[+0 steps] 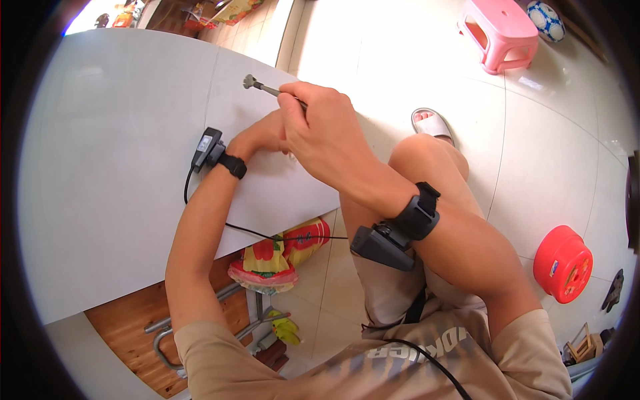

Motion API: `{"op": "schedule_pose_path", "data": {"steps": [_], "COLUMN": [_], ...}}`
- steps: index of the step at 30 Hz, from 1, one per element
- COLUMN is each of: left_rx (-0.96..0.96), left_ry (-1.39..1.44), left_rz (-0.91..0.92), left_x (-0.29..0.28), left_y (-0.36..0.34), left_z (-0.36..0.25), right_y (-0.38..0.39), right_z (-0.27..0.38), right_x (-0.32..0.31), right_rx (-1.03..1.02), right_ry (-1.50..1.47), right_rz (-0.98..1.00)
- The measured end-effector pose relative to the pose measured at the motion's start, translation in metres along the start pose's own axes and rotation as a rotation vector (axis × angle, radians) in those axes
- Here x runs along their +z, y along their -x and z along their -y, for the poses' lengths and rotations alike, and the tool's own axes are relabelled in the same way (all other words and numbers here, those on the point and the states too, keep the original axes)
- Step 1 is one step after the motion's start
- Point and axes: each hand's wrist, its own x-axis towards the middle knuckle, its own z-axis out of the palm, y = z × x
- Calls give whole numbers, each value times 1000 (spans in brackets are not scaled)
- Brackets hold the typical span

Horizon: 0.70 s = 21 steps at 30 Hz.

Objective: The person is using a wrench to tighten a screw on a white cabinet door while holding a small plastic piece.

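My right hand (pixel 323 123) is closed round a thin metal rod tool (pixel 270 89) with a flared, notched grey head. The tool's head points to the far left, above the white table (pixel 120 160). My left hand (pixel 262 135) is just behind and below the right one, near the table's edge. Its visible fingers are curled in, and my right hand covers their tips. A small pale bit shows under them, too little to name. Each wrist wears a black strap with a small dark device, the left one (pixel 208 148) and the right one (pixel 383 247).
A black cable (pixel 267 235) runs between my wrists. Bright food packets (pixel 283 257) lie below the table's near edge, by metal tube legs (pixel 163 347). A pink stool (pixel 500 33) and a blue-white ball (pixel 545 21) are far right; a red stool (pixel 563 265) is at right.
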Motion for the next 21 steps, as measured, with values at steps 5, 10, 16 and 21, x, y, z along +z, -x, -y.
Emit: {"op": "schedule_pose_path", "data": {"steps": [5, 10, 16, 21], "left_rx": [-18, -240, -92, -76], "left_ry": [-322, -706, -855, -970], "left_rz": [-71, -247, -558, -742], "left_x": [19, 17, -1, 4], "left_y": [38, 83, 121, 135], "left_z": [48, -24, -61, -69], "right_y": [2, 13, 19, 26], "right_z": [2, 6, 16, 17], "right_x": [-6, 7, 5, 4], "right_rx": [146, -83, 152, 104], "right_ry": [-113, -87, -245, -221], "right_rz": [59, 16, 55, 53]}}
